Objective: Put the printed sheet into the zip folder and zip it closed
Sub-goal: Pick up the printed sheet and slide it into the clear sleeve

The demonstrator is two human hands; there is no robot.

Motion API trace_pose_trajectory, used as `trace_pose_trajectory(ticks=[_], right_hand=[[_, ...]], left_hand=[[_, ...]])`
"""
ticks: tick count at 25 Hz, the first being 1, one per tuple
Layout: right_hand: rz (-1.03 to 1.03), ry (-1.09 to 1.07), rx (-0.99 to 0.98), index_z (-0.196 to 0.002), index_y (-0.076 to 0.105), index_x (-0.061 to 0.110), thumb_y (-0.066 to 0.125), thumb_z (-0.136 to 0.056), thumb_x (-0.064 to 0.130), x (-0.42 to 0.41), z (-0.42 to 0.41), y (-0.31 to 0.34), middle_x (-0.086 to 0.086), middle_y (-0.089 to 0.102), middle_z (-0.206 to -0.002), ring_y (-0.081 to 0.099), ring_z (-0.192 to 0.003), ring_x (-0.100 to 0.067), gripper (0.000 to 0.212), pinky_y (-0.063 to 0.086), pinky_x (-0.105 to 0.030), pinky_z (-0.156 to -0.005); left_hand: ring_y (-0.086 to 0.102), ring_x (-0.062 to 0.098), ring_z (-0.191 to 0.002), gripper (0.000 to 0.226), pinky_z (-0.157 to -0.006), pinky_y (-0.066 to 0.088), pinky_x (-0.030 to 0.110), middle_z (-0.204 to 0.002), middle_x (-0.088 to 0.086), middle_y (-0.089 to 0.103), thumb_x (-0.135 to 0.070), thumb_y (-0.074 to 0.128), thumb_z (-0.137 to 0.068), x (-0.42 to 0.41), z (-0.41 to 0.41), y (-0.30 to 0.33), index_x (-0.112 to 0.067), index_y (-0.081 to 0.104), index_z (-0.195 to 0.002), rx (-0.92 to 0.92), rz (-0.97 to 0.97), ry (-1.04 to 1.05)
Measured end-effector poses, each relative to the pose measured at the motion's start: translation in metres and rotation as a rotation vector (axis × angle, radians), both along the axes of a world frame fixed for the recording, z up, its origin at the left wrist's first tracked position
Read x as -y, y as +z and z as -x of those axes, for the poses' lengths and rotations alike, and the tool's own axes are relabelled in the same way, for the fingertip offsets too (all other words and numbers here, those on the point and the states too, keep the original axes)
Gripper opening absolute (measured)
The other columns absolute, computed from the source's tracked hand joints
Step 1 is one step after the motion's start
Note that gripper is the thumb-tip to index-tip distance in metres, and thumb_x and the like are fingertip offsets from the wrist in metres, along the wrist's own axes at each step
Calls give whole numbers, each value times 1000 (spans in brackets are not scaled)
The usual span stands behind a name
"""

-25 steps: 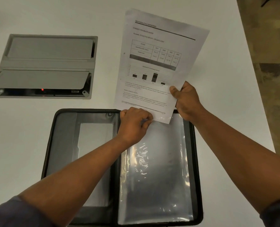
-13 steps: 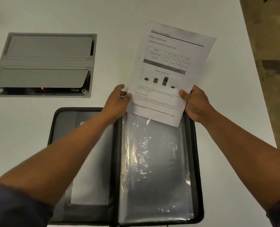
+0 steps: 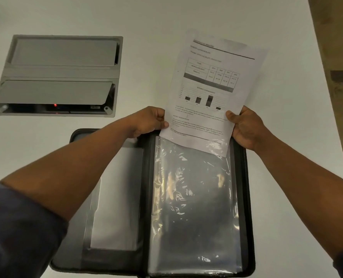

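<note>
The printed sheet (image 3: pixel 214 85), white with a table and a bar chart, is held tilted above the far end of the folder. My left hand (image 3: pixel 148 122) pinches its left edge and my right hand (image 3: pixel 245 127) grips its right edge. The black zip folder (image 3: pixel 144 197) lies open flat on the white table. Its right half carries clear plastic sleeves (image 3: pixel 192 207). The sheet's bottom edge overlaps the top of these sleeves; I cannot tell if it is inside one. A pocket with a pale window (image 3: pixel 116 197) fills the left half, partly hidden by my left forearm.
A grey recessed cable box (image 3: pixel 62 75) with flaps sits in the table (image 3: pixel 146 17) at the far left, a red light showing in its slot. The table's right edge runs diagonally, with brown floor (image 3: pixel 339 77) beyond it.
My left hand left the sleeve top and took the sheet's left edge. The sheet came down and rightward, its bottom edge now over the sleeve opening.
</note>
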State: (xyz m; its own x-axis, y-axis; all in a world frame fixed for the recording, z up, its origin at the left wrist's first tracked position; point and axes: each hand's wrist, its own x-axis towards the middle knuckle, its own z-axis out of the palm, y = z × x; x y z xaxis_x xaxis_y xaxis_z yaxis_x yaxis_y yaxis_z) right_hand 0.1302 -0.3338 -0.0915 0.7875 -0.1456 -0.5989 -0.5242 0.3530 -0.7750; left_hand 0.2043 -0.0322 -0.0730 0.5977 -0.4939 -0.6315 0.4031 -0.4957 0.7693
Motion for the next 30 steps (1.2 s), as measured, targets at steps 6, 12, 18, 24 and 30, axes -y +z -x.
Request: trace_pose_trajectory(ticks=[6,12,18,24,30], right_hand=[[8,10,28,-121,64,19,56,-98,4,-3,1,-3,-3,70,-124,67,-113,-25,28,57,-41,-91],[153,58,33,-113,66,22,59,-97,6,-6,0,0,0,72,-117,70,-107,-23,24,58,-42,-88],[300,199,82,-125,63,19,58,-99,9,-10,5,8,0,70,-121,70,-106,-21,28,59,-39,-87],[298,333,97,-127,62,13,58,-98,6,-12,9,16,-6,68,-127,69,-109,-23,30,58,-39,-90],[266,344,104,-120,66,20,59,-99,15,-16,11,18,0,74,-116,72,-104,-18,23,60,-32,-85]], left_hand=[[71,13,-105,24,-104,51,34,-113,-2,76,-2,69,-91,-6,-1,-1,-13,74,-112,70,-75,-143],[69,11,-110,38,-105,50,33,-120,-8,73,-6,75,-86,-10,-3,-2,-18,72,-122,123,-104,-227],[72,19,-107,55,-96,58,41,-121,6,72,-18,80,-85,-8,2,-10,-16,46,-128,61,22,58],[67,15,-116,47,-98,55,33,-131,2,67,-19,64,-98,-6,14,-15,-18,42,-140,116,132,199],[70,16,-111,30,-102,53,34,-123,0,71,0,60,-98,-4,16,-19,-18,61,-122,113,126,245]])
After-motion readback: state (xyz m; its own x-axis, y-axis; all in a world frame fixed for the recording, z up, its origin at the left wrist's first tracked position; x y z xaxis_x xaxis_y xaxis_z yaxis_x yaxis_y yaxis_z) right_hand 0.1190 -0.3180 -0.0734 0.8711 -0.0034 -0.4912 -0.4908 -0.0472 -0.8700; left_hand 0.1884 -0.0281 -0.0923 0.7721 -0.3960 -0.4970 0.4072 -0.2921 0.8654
